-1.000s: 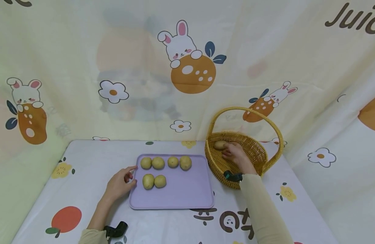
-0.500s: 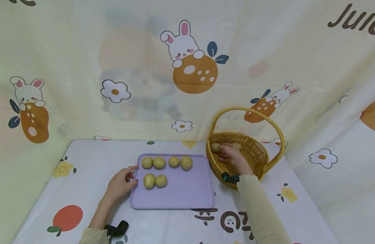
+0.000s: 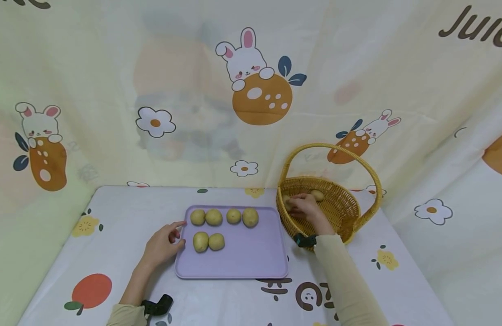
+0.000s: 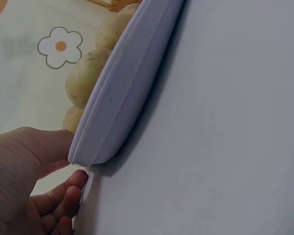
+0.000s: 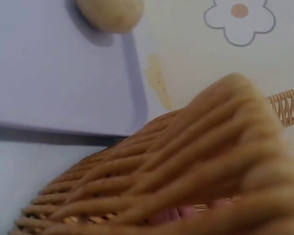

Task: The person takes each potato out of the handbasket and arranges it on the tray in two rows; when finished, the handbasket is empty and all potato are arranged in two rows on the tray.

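Note:
My right hand [image 3: 309,210] reaches down into a yellow wicker basket [image 3: 345,210], its fingers curled at a potato [image 3: 287,203] by the basket's left wall, partly covering it. Another potato [image 3: 317,195] lies behind that hand in the basket. In the right wrist view the woven rim [image 5: 201,147] hides most of the hand. My left hand [image 3: 163,244] rests at the left edge of a lilac tray [image 3: 251,262], thumb and forefinger apart, tips at the rim. Several potatoes stand on the tray: a back row [image 3: 214,217] and a pair [image 3: 200,242] in front at the left.
The basket's tall arched handle [image 3: 330,145] rises over the right forearm. The basket stands close to the tray's right side. A patterned cloth [image 3: 124,213] covers the table, and a printed curtain [image 3: 185,90] hangs right behind it.
My right hand has shifted left inside the basket and lower to the potato by the left wall, uncovering the other potato behind it. The left hand and the potatoes on the tray have stayed put.

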Demonstrator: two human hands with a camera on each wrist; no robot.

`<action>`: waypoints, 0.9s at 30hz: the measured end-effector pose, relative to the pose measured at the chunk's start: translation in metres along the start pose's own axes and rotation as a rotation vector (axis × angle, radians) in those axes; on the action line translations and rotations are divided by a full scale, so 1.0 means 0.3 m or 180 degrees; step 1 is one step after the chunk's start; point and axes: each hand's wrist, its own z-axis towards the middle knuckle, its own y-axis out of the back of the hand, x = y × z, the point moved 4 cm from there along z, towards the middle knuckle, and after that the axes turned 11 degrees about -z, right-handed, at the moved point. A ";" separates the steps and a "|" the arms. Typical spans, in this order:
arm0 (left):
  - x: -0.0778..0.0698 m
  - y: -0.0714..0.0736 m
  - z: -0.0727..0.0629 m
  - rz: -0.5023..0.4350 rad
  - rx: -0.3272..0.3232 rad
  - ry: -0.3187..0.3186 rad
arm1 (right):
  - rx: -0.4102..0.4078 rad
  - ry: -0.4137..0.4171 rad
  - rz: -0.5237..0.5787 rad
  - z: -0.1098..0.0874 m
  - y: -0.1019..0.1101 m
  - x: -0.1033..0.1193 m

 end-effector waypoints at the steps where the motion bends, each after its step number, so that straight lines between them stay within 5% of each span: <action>1: -0.002 0.000 0.000 -0.0002 -0.0001 -0.0003 | 0.0020 -0.0004 -0.0036 -0.001 0.000 0.000; 14: 0.007 0.000 -0.007 0.0010 -0.0023 0.0040 | 0.0337 -0.0109 0.0270 -0.034 0.012 0.007; 27: 0.008 -0.001 0.001 -0.0020 -0.0019 -0.0013 | 0.0285 0.0260 0.0553 -0.138 0.035 0.006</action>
